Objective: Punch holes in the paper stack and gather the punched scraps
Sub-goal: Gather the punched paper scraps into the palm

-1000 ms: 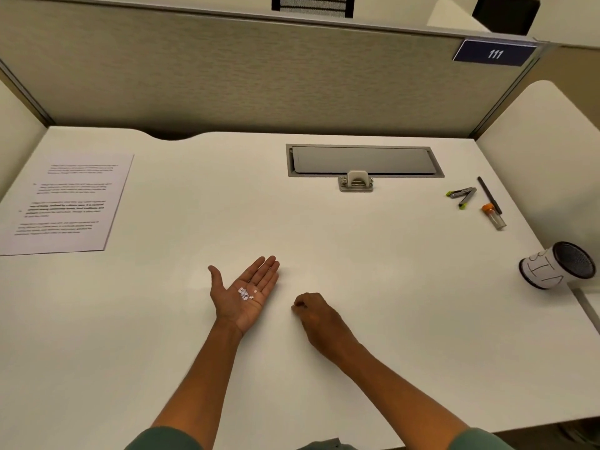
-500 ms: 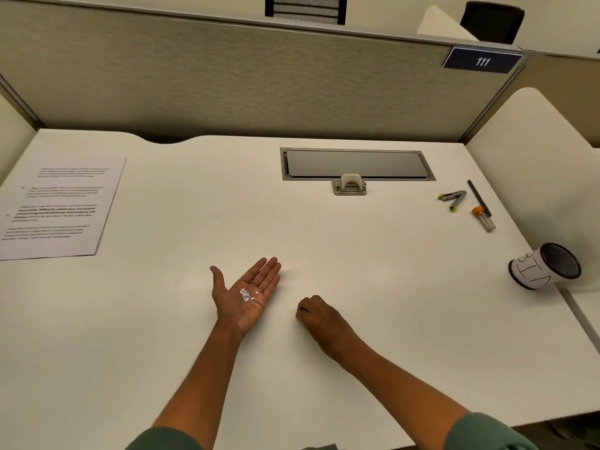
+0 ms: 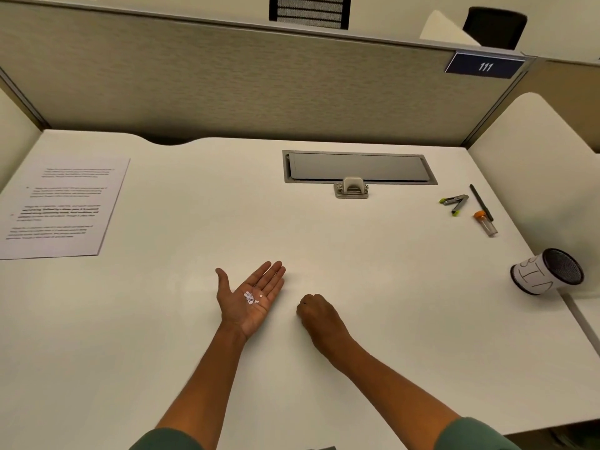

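Scraps (image 3: 251, 297) lie in open left hand (image 3: 248, 298) (cup (image 3: 545, 271) well apart).

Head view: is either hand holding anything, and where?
The left hand, open and palm up, cradles punched scraps on its palm. The right hand is curled; contents cannot be told.

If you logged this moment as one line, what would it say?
phase: gathering scraps | left hand: open, palm up, punched scraps on it | right hand: curled, fingertips on desk | paper stack: far left

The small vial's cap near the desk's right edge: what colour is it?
Orange, on the clear vial lying beside the black pen; the head view shows it.
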Demonstrator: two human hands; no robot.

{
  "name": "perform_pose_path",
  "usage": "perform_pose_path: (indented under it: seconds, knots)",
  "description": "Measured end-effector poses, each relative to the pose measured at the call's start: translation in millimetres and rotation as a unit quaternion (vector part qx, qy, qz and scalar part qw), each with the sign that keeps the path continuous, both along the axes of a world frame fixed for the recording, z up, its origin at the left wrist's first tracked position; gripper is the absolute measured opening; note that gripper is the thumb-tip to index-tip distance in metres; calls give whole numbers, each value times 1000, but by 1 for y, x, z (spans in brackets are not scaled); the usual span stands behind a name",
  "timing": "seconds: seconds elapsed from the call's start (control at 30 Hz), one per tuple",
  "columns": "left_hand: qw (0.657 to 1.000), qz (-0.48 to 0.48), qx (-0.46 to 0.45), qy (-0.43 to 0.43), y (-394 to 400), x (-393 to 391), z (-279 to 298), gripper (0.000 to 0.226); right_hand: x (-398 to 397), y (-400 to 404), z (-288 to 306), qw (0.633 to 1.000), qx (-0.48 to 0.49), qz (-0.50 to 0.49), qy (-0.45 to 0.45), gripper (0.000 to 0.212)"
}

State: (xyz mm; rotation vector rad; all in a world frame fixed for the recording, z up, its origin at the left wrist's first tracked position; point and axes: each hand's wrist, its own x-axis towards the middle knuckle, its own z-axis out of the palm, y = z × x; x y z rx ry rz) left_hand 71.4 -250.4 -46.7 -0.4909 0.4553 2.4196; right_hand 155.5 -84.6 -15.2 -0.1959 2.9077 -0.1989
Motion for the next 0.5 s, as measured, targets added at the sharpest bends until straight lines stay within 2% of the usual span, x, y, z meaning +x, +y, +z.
perform_pose_path:
  seconds: [0.1,0.2,0.27,0.37,0.5]
  knots:
    - [1000,-3,0,1,-1,1,0,111,-11,6,0,982,-132,-132,18,20]
    - [1000,-9,-5,6,-3,3,1,112,-21,22,6,915,-270,-300,31,16]
    - [1000,-11,-6,8,-4,3,1,113,-24,35,11,861,-349,-369,23,15]
    - [1000,-18,-9,4,-3,3,-2,112,-28,46,19,789,-447,-421,7,16]
    - [1000,-24,2,-2,3,3,-1,111,-38,39,33,691,-594,-412,-17,14]
